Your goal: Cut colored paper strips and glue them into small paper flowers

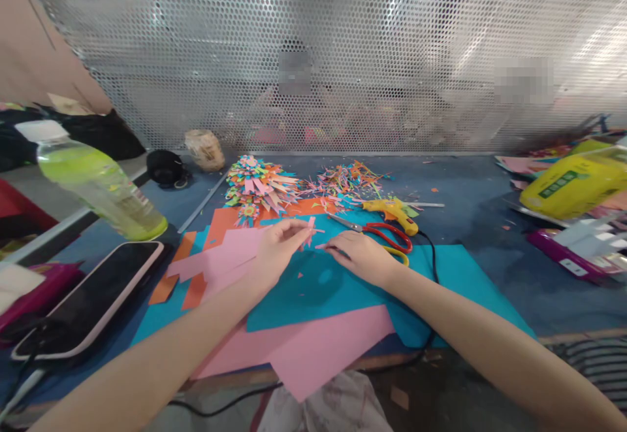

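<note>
My left hand [285, 241] is closed in a pinch on a small pink paper piece with narrow strips [310, 231], held above the blue paper [318, 295]. Just to its right, my right hand [356, 255] has its fingers pressed together around the end of a small pink paper strip [320, 246]. Pink sheets [235, 252] lie under and beside my left wrist. Red-handled scissors [392, 232] rest just beyond my right hand, their blades pointing left. Tiny pink scraps [300, 275] lie on the blue paper.
Behind the hands stand a pile of fringed paper flowers [262, 183] and shredded strips [350, 180]. A yellow glue gun [392, 212] trails a black cord. On the left are a bottle [98, 183] and a phone [93, 298]; at right, a yellow packet [575, 180]. Perforated metal [343, 40] closes the back.
</note>
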Tool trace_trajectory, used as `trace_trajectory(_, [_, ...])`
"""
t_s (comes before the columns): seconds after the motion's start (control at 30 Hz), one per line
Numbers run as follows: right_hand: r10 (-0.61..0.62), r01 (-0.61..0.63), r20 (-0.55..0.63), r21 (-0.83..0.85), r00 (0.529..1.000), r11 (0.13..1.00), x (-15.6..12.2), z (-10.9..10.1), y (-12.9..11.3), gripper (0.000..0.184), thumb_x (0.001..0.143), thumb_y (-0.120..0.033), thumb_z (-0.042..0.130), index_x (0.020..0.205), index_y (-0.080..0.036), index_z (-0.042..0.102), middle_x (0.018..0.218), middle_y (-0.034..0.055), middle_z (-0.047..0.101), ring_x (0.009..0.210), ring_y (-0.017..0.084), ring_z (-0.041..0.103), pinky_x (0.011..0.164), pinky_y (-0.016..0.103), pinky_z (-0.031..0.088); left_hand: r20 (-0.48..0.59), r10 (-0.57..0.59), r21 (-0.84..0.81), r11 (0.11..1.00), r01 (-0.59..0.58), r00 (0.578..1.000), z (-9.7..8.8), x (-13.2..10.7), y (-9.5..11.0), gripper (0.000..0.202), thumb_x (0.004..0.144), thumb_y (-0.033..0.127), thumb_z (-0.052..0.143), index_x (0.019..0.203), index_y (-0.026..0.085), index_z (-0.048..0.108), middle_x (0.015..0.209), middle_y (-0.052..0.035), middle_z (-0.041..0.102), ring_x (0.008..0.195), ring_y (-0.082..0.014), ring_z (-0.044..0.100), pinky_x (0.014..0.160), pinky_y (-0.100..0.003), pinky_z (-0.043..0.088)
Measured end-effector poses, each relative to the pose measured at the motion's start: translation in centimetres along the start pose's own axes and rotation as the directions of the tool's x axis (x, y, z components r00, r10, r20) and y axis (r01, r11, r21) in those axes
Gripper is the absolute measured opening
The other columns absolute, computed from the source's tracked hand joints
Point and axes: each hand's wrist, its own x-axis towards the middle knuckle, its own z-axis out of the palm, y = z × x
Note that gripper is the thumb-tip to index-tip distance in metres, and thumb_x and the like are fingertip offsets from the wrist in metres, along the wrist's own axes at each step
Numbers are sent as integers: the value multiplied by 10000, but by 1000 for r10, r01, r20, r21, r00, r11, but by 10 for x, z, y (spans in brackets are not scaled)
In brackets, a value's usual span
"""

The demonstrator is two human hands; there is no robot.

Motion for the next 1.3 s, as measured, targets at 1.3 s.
trace_trajectory(1.3, [582, -139, 22, 978, 813, 156, 3, -18, 18, 289, 546, -278, 752, 741, -160, 573, 645, -36, 592, 489, 55, 520, 485, 200, 430, 73, -67, 131, 990, 57, 995, 6, -8, 0, 242, 659, 350, 635, 835, 186, 655, 647, -5, 635, 519, -102, 517, 468, -200, 401])
